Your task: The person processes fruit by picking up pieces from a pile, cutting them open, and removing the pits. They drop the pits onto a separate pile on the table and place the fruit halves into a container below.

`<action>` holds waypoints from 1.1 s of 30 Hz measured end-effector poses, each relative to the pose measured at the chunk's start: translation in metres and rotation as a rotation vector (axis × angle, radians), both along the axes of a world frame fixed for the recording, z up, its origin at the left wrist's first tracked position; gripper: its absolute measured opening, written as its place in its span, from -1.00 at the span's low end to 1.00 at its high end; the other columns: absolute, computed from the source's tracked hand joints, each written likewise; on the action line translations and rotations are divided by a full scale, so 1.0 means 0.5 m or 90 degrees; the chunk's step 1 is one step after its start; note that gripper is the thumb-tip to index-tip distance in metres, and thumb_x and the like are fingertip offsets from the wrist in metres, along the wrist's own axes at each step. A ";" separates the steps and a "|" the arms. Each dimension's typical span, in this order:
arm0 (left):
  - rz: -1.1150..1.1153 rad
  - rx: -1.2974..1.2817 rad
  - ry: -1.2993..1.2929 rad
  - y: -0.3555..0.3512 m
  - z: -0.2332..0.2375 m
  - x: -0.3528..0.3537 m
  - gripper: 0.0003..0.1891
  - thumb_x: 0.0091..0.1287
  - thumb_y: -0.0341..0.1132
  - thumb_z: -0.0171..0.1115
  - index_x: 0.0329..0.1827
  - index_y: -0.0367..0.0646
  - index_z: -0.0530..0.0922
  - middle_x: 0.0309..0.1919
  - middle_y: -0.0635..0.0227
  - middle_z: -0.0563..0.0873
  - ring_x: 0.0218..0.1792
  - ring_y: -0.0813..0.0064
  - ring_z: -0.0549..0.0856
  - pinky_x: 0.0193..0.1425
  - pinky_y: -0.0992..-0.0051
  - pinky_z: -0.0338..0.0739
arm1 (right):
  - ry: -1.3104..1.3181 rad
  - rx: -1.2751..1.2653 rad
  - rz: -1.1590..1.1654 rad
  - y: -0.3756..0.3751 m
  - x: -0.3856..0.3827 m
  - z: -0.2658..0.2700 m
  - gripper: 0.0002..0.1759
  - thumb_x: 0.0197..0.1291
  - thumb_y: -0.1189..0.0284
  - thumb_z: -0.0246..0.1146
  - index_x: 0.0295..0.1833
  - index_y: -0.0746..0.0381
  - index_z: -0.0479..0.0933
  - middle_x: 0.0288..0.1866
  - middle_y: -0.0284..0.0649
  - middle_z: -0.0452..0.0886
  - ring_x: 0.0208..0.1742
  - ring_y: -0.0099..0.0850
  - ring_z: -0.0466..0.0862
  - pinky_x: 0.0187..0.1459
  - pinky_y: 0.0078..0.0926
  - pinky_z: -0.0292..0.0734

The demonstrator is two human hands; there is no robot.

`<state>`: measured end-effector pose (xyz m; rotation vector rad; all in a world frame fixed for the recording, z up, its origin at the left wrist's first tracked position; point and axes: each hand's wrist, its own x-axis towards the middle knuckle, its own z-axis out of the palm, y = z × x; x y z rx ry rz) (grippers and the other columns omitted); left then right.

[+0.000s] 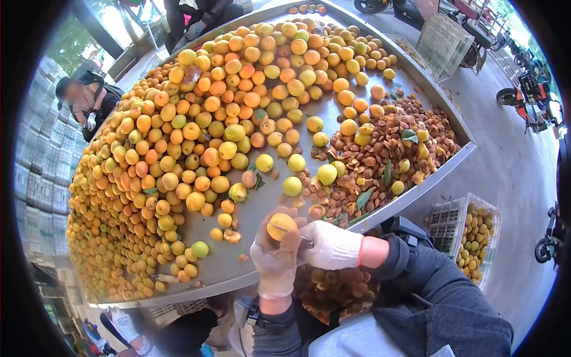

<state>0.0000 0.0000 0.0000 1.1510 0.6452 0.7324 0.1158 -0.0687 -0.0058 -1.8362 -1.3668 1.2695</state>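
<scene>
My left hand (274,262), in a stained white glove, is closed around a yellow apricot (282,224) at the near edge of the metal table (250,250). My right hand (331,244), also gloved, is closed on a small knife (306,243). Its thin blade lies across the face of the apricot, and most of the handle is hidden in my fist. Just beyond my hands are a few loose green-yellow apricots (292,186). Brown apricot pits (357,172) are piled beyond and to the right of my right hand.
A large heap of apricots (178,149) covers the table's left and far parts. The raised metal rim (416,193) runs along the right. A white crate of apricots (449,226) stands on the floor at right. Below my hands sits a container of fruit (336,291). Other people (89,107) sit around the table.
</scene>
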 end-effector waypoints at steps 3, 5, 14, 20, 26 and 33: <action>-0.034 -0.058 -0.019 0.009 -0.006 -0.002 -0.41 0.20 -0.31 0.44 0.22 -0.39 0.39 -0.18 0.08 0.71 0.07 0.28 0.64 0.20 0.34 0.54 | 0.298 0.289 -0.059 -0.007 0.004 -0.013 -0.77 0.15 0.34 0.21 -0.12 0.20 0.63 -0.47 -0.30 0.63 -0.48 -0.37 0.62 -0.38 -0.41 0.55; -0.067 -0.053 0.013 0.015 0.007 -0.016 -0.42 0.15 -0.33 0.48 0.19 -0.37 0.44 -0.09 0.08 0.69 0.06 0.35 0.64 0.16 0.42 0.56 | 0.407 -0.119 -0.026 -0.008 0.013 0.044 -0.79 0.13 0.37 0.20 -0.18 0.25 0.62 -0.61 -0.34 0.52 -0.61 -0.50 0.53 -0.57 -0.54 0.43; 0.018 0.161 0.030 0.051 -0.034 -0.029 -0.40 0.20 -0.22 0.45 0.23 -0.35 0.44 -0.01 0.30 0.57 -0.14 0.54 0.59 -0.03 0.54 0.56 | 0.246 0.119 -0.046 0.014 -0.013 -0.045 -0.75 0.10 0.39 0.15 -0.16 0.29 0.58 -0.54 -0.13 0.59 -0.49 -0.27 0.64 -0.41 -0.33 0.52; 0.095 0.039 -0.001 0.035 -0.033 -0.012 -0.56 0.38 -0.29 0.23 0.22 -0.39 0.42 -0.05 0.32 0.59 -0.13 0.59 0.58 -0.02 0.59 0.54 | -0.028 0.138 -0.091 0.010 -0.007 0.018 -0.72 0.10 0.42 0.13 -0.06 0.22 0.57 -0.31 0.05 0.64 -0.25 0.05 0.63 -0.19 -0.12 0.54; 0.015 0.103 0.109 0.015 0.002 -0.007 -0.53 0.23 -0.48 0.37 0.18 -0.40 0.44 -0.10 0.33 0.63 -0.12 0.60 0.59 0.00 0.52 0.59 | -0.065 0.144 -0.100 0.000 0.007 0.022 -0.67 0.10 0.40 0.16 0.00 0.21 0.56 -0.34 0.02 0.65 -0.27 0.00 0.65 -0.20 -0.14 0.55; -0.130 0.026 -0.017 0.035 -0.001 -0.035 -0.45 0.21 -0.49 0.38 0.25 -0.36 0.37 -0.08 0.28 0.64 -0.01 0.34 0.67 0.09 0.46 0.60 | 0.404 -0.258 -0.025 0.005 0.019 0.094 -0.79 0.12 0.42 0.22 -0.18 0.30 0.63 -0.48 -0.30 0.62 -0.49 -0.52 0.55 -0.40 -0.52 0.50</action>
